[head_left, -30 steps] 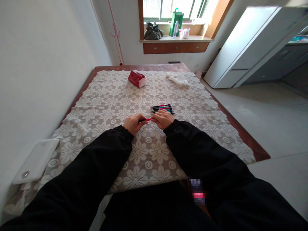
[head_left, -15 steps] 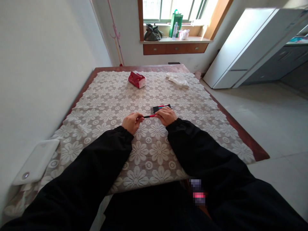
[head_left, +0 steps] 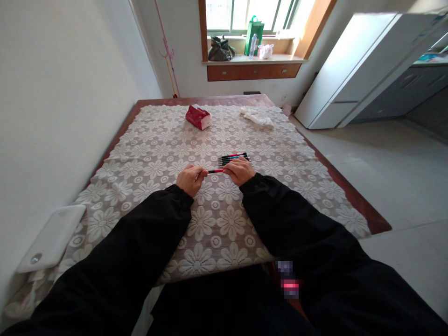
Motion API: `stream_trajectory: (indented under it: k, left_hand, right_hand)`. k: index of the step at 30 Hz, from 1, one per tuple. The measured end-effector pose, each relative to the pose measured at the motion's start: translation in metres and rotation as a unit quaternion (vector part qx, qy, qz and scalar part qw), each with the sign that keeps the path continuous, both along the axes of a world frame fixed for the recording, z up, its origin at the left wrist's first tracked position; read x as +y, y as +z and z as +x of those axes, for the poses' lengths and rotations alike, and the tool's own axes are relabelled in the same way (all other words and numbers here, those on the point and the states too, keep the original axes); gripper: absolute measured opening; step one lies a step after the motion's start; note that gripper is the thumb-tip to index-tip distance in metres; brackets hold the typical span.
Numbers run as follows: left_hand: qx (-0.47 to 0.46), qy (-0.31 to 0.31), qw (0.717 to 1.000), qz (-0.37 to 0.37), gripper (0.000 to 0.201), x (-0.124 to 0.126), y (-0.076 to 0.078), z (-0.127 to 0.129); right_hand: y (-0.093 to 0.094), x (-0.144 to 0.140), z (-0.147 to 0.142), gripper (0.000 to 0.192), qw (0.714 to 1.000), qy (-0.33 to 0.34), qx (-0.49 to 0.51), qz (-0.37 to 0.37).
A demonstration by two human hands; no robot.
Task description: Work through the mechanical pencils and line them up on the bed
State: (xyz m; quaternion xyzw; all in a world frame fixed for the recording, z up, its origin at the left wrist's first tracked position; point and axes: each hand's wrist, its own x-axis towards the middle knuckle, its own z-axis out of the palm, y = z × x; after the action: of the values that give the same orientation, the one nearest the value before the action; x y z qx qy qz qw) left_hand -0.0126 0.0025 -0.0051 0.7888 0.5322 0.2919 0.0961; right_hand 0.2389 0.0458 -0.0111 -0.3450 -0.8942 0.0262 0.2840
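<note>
A slim black and red pen (head_left: 215,171) spans the gap between my two hands, roughly level. My left hand (head_left: 191,179) pinches its black end, and my right hand (head_left: 240,171) grips the red end. Both ends are hidden by my fingers. Just beyond my right hand, several similar pens (head_left: 233,157) lie side by side on the tablecloth, tips to the left; that hand covers part of them.
A lace flower tablecloth (head_left: 231,224) covers the wooden table (head_left: 376,224). Toward the back are a red tissue pack (head_left: 198,117) and a crumpled white plastic bag (head_left: 257,117). A white flat device (head_left: 52,238) lies at the left edge by the wall.
Both hands keep hold of the pen, and slightly less of it shows between them. The whole view has shifted a little.
</note>
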Motion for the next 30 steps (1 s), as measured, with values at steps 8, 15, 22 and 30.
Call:
stream_trajectory:
  k: [8,15,22,30]
  left_hand:
    - [-0.005,0.040,0.999,-0.008,0.033,0.000,-0.003,0.002]
    - [0.003,0.017,1.000,-0.015,0.018,-0.003,-0.001,0.004]
    - [0.001,0.009,1.000,-0.015,0.014,-0.001,-0.003,0.004]
    - [0.019,0.006,1.000,-0.017,0.015,0.000,-0.004,0.003]
  right_hand:
    - [-0.004,0.008,0.008,0.016,0.999,-0.051,-0.001,0.003]
    - [-0.006,0.016,0.021,0.009,0.994,-0.099,-0.032,0.017]
    - [0.006,0.022,0.041,0.012,0.996,-0.067,-0.065,0.002]
    - [-0.002,0.032,0.064,0.047,0.992,-0.093,-0.063,-0.056]
